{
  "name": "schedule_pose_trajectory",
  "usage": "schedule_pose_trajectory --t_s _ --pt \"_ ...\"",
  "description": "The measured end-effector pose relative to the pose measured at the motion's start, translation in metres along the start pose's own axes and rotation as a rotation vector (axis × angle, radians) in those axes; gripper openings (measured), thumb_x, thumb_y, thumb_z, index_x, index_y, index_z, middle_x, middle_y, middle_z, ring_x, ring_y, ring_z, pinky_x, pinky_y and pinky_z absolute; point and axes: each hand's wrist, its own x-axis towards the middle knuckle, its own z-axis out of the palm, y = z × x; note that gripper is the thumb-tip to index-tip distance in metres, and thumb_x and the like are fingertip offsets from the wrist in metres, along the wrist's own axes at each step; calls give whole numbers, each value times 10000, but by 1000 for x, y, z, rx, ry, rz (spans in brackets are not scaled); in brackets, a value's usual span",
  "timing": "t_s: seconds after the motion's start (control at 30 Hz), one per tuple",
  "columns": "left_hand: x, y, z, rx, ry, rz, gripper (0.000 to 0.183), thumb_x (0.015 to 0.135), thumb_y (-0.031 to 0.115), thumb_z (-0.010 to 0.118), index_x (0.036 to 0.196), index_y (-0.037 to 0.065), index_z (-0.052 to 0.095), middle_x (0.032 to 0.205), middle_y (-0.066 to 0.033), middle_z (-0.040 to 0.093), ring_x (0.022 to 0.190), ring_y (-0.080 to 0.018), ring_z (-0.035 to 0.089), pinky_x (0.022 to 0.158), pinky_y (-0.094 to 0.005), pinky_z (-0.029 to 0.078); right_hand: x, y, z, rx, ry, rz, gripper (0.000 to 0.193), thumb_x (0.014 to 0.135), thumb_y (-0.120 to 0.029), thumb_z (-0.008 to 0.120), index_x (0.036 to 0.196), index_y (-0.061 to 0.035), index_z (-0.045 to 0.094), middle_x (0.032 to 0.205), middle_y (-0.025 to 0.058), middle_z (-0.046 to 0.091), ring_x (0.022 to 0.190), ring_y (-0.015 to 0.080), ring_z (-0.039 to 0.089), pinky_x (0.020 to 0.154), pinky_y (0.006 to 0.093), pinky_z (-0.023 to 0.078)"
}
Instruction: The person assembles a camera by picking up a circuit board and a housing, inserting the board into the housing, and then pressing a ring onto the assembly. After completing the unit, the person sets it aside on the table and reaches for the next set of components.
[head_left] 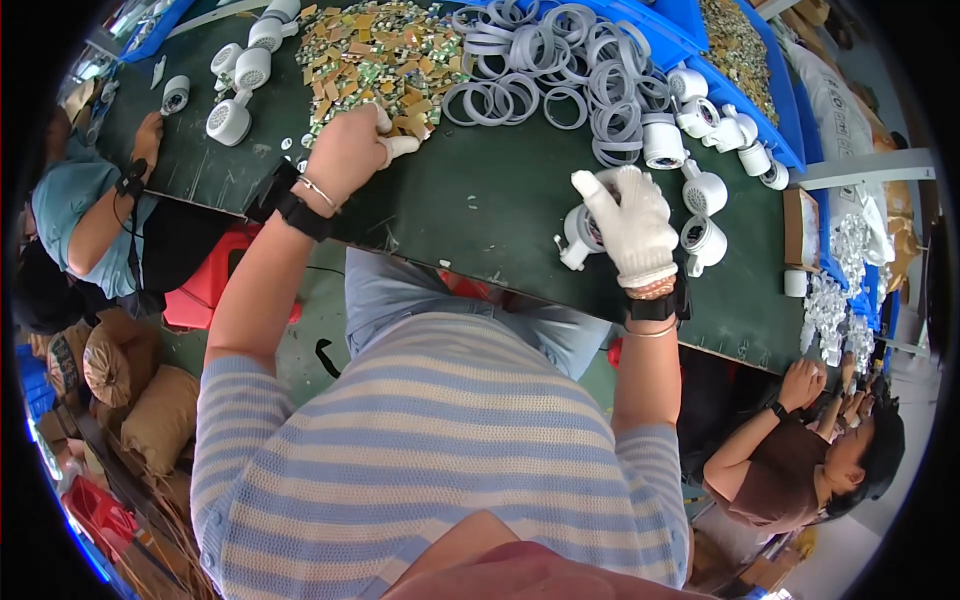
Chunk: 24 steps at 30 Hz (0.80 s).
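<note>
At the near edge of a heap of small tan and green circuit boards (375, 60), my left hand (350, 155) has its fingers curled, with white covers on the thumb and a fingertip. Whether a board is between those fingertips I cannot make out. My right hand (630, 225), in a white glove, is closed around a white round plastic housing (577, 238) low over the table's near edge. Its open inner side faces up, and the glove hides part of it. Several similar white housings (704, 192) lie to the right of that hand.
Grey plastic rings (540, 50) are heaped at the back middle of the dark green table (450, 210). More white housings (229, 120) stand at the back left. Blue bins (740, 110) line the far right. Co-workers sit at both sides, one hand (147, 137) resting on the left.
</note>
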Motion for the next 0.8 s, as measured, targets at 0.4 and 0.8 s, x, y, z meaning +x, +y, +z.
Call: schedule_pose_trajectory --t_s 0.4,0.8 --pt "-43 47 9 -675 -23 -15 127 1028 69 630 1143 33 671 950 -30 697 788 -75 629 675 -227 497 -81 -25 22 -96 257 -258 260 760 -183 867 989 -147 749 1378 84 604 1341 387 480 1088 545 413" --pt "-86 108 47 -1228 -430 80 270 1025 17 645 1295 30 628 1143 -46 698 999 -121 699 824 -268 571 -57 -42 -19 527 -186 -223 79 873 -88 757 950 -77 739 877 93 667 898 275 632 846 383 490"
